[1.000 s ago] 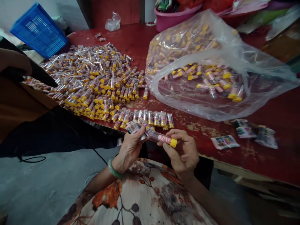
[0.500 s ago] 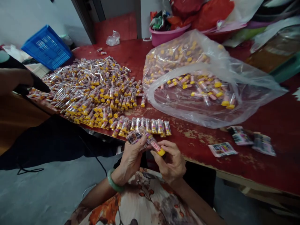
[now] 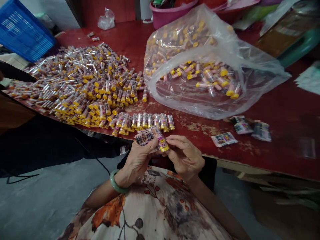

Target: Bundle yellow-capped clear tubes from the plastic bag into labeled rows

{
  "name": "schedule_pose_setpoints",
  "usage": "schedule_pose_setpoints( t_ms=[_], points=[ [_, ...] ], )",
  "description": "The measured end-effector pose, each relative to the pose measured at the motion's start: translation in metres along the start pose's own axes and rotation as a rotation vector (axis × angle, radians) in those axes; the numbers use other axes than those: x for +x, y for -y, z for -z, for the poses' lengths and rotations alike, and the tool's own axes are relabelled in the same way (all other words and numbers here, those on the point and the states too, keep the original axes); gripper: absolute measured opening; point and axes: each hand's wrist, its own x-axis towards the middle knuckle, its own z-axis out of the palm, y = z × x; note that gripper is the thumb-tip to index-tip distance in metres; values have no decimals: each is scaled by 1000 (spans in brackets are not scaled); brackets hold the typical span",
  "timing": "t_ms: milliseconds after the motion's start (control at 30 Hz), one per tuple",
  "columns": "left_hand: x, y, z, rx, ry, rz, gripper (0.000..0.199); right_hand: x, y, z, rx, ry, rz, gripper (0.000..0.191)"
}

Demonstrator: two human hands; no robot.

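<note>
My left hand (image 3: pixel 140 158) is closed on a small stack of printed labels (image 3: pixel 144 138), its thumb lying over them. Against these labels leans a small clear tube (image 3: pixel 160 139) with a yellow end and a printed wrap. The fingers of my right hand (image 3: pixel 186 156) pinch at the tube's right side near the yellow end; their exact contact is partly hidden. Just beyond my hands, a row of similar yellow-ended tubes (image 3: pixel 152 121) stretches along the table's front edge.
A large heap of tubes (image 3: pixel 82 80) covers the left of the red table (image 3: pixel 200 130). An open clear plastic bag (image 3: pixel 190 108) holds more tubes. Printed packs (image 3: pixel 224 139) lie at right. A blue basket (image 3: pixel 25 30) and a pink basin (image 3: pixel 172 15) stand behind. Another person's dark sleeve (image 3: pixel 15 71) shows left.
The tube has turned more upright against the labels, and its printed side faces up. My right fingers have shifted to its side. The camera view has tilted down and moved right.
</note>
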Motion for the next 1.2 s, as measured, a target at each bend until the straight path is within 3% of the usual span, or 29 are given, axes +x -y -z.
schedule_pose_setpoints(
  t_ms=[267,533,833,1200],
  points=[
    [-2,6,-3,20,3,-1,33,-7,5,2,2,-71,-45,29],
    [-3,7,-4,20,28,-12,29,-6,6,0,-97,-110,38,34],
    [-4,8,-1,51,62,1,25,-5,10,2,-239,-152,43,22],
    [-11,10,-2,83,70,-26,23,-11,22,15,-262,-132,46,26]
  ],
)
